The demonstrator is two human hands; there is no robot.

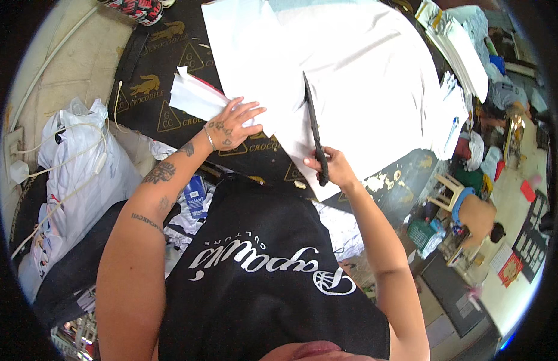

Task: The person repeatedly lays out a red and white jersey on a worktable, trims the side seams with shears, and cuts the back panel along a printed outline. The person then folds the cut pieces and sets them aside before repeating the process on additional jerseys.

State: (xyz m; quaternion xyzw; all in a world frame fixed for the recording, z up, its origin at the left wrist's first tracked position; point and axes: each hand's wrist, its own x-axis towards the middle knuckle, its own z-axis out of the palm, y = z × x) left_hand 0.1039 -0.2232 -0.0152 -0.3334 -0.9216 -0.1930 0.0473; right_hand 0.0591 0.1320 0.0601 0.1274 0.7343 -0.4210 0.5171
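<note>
A wide sheet of white fabric [365, 85] is spread over a black table cover [157, 97] with gold crocodile prints. On it lies a flat white piece [247, 49], perhaps paper or cloth, whose lower end is near my left hand [236, 122]. That hand presses down with its fingers apart, over the end of a white strip [195, 97] with a red edge. My right hand [335, 167] grips black scissors [313, 122] by the wrapped handles. Their blades point away from me over the white fabric, and fabric hides part of the lower blade.
Left of the table stands a stuffed white plastic bag [76, 149], with a pale cord [67, 162] running across it. Stacked white pieces [459, 54] line the table's right side. Farther right, a person [475, 214] bends near a plastic stool [448, 192]. Yellowish scraps [383, 180] lie by the fabric.
</note>
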